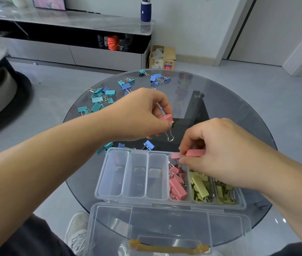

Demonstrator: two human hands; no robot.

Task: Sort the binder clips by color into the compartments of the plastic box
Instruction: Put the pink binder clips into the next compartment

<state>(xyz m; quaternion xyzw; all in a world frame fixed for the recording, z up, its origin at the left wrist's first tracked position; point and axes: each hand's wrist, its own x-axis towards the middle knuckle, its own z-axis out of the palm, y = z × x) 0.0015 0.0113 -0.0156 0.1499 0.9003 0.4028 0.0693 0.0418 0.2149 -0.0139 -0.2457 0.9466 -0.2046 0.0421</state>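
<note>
Pink clips (195, 152) are pinched in right hand (220, 150) fingertips just over the pink compartment (178, 183) of the box (100, 183), judged ready for dropping. Another pink clip (166, 118) is pinched by the left hand (139, 115) above the table (239, 111). Three compartments are seen unfilled; blue and teal clips (98, 98) are scattered beyond the far rim.

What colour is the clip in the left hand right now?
Pink. The clip pinched by the left hand shows best in the head view.
</note>
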